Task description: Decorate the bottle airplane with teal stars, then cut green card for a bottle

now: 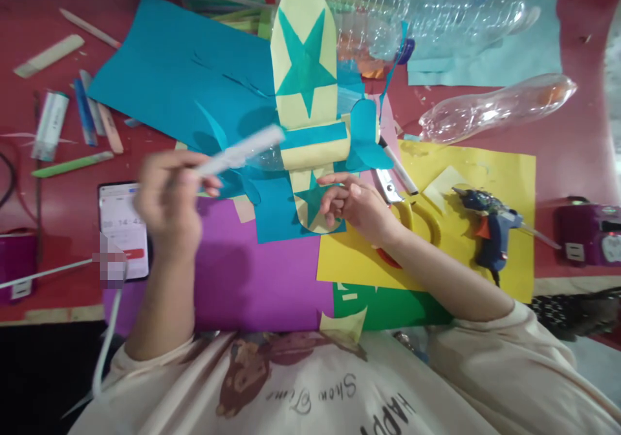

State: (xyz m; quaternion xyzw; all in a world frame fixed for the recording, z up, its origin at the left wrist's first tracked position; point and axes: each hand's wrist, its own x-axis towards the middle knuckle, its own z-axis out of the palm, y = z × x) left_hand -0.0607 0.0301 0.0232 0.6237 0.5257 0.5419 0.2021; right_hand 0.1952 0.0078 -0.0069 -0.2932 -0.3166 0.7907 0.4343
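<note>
While 2 stars [309,60] show, L hand [169,199] holds stick [245,148].

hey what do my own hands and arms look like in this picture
Your left hand and right hand are bare, with no gloves or watch visible; the left one is blurred. The pale cream sleeves are loose and leave the forearms uncovered. They belong to a printed shirt with dark lettering.
</note>
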